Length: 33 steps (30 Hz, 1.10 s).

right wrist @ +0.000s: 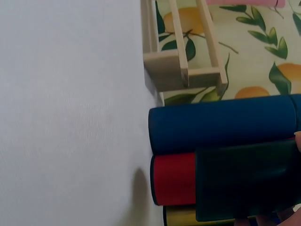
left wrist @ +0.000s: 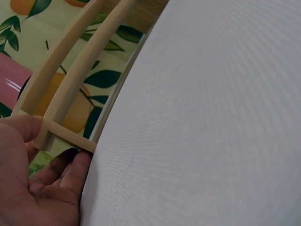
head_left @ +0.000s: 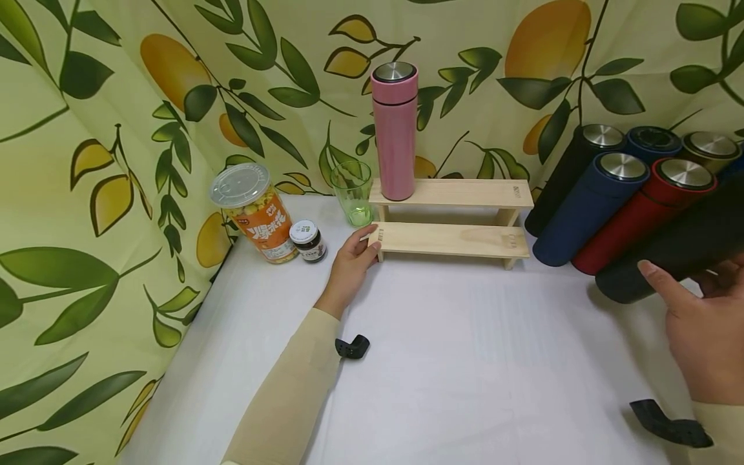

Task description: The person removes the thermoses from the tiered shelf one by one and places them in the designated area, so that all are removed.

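On the right, my right hand (head_left: pixel 706 329) grips a dark thermos (head_left: pixel 668 248), tilted and held just off the table with its shadow below. In the right wrist view that thermos (right wrist: pixel 247 181) looks dark green and overlaps the red thermos (right wrist: pixel 173 179). My left hand (head_left: pixel 351 268) holds the left end of the lower step of a two-step wooden rack (head_left: pixel 447 239), the thumb and fingers around its edge. Upright on the rack's upper step, at its left end, stands a pink thermos (head_left: pixel 395 142).
Right of the rack, blue (head_left: pixel 587 213), red (head_left: pixel 645 216) and black thermoses (head_left: pixel 572 174) stand grouped with others behind. To the left are a green glass (head_left: pixel 352 194), a small dark jar (head_left: pixel 308 242) and a popcorn tub (head_left: pixel 258 216). A patterned curtain (head_left: pixel 453 26) hangs behind.
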Motion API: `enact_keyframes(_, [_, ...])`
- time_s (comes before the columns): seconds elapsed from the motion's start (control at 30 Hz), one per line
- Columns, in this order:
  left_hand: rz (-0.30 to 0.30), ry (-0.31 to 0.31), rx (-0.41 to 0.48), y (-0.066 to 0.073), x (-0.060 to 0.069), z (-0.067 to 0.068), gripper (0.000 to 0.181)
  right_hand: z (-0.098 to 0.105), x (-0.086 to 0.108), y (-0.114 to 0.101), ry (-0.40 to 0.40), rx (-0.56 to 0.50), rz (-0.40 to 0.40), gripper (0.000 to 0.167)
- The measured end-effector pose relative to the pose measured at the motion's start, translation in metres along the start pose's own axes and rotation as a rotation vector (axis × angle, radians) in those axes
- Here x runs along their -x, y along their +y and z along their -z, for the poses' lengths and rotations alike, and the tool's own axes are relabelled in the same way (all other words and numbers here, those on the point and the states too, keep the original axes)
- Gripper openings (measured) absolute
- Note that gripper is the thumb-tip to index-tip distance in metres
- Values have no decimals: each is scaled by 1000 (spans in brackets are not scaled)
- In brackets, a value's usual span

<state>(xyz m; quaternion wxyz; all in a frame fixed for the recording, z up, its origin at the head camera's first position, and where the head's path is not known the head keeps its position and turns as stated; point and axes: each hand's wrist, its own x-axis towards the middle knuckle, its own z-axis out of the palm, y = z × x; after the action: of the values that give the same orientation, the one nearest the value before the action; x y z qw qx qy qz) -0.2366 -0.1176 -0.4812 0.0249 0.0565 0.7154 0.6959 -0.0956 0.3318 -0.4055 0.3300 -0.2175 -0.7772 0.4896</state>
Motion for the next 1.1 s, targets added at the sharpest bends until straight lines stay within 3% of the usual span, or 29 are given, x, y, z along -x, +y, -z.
enact_keyframes(0.3, [6, 2, 7, 1, 1, 0, 44, 1, -3, 3, 47, 132, -86, 63])
enact_keyframes(0.6, [17, 4, -6, 1, 1, 1, 44, -3, -7, 5, 84, 224, -261, 68])
enact_keyframes(0.7, [14, 7, -6, 0, 1, 1, 44, -5, -13, 13, 82, 189, -266, 70])
enact_keyframes(0.9, [14, 5, -4, -1, 0, 1, 44, -12, -30, 33, 127, -25, -229, 73])
enact_keyframes(1.1, [16, 6, -2, 0, -1, -1, 44, -18, -37, 42, 140, -10, -212, 76])
